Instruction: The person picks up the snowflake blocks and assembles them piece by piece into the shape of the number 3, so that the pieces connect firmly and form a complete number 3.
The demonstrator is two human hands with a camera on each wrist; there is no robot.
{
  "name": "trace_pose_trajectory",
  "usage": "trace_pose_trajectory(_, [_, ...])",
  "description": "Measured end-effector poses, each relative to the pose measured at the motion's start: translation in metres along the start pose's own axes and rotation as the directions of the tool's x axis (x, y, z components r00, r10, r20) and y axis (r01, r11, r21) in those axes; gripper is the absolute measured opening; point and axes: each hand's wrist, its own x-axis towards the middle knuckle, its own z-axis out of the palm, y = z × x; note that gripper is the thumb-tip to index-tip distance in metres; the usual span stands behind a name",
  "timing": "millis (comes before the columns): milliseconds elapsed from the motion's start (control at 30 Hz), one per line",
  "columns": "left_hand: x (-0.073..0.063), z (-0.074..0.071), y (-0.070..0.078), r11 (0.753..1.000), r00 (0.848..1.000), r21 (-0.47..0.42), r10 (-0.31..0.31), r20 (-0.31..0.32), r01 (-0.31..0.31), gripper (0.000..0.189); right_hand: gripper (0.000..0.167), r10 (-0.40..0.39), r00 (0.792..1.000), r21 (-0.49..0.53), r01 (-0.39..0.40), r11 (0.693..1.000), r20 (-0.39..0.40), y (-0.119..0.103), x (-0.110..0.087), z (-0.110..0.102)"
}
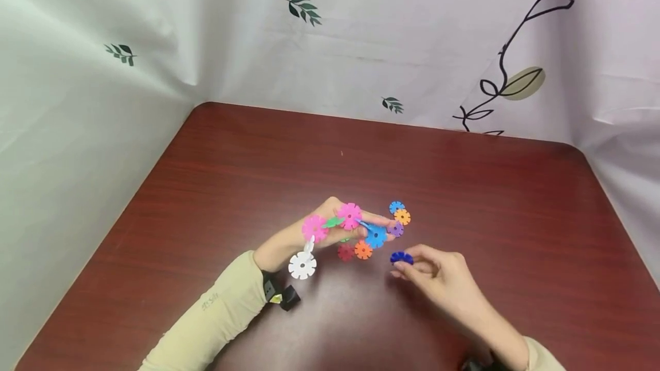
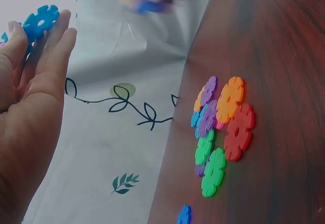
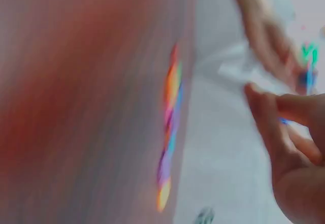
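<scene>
A: What are the fingers doing?

B: On the right hand, thumb and fingers pinch a dark blue disc with a notched rim. On the left hand, the fingers reach out nearly straight, and the thumb pins a light blue disc against them.

A: Are those two discs touching?

B: No, they're near each other, with a gap between. The light blue one ends a chain of joined discs: a pink disc, a green disc, another pink one, then white at the far end, hanging beside the left wrist.

A: And past the hands?

B: Loose discs lie in a group on the table. The left wrist view shows red, orange, purple, green and blue, some overlapping.

A: Anything further out?

B: The person's pale sleeves, and a white cloth with leaf prints behind the dark reddish tabletop. The right wrist view is badly blurred.
</scene>
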Motion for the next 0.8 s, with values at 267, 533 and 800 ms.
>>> trace_pose_trajectory(267, [0.000, 0.005, -0.001, 0.991, 0.990, 0.092, -0.090, -0.111, 0.100, 0.048, 0.022, -0.457, 0.853, -0.156, 0.430, 0.889, -0.251, -0.020, 0.004, 0.032])
trace_pose_trajectory(533, [0.003, 0.010, -0.005, 0.969, 0.982, 0.176, -0.153, -0.112, 0.171, 0.033, 0.022, -0.417, 0.862, -0.152, 0.389, 0.909, -0.289, -0.025, 0.011, 0.036])
trace_pose_trajectory(800, [0.005, 0.017, -0.010, 0.965, 0.974, 0.144, -0.206, -0.092, 0.218, 0.066, 0.026, -0.371, 0.865, -0.164, 0.334, 0.928, -0.338, -0.030, 0.011, 0.041])
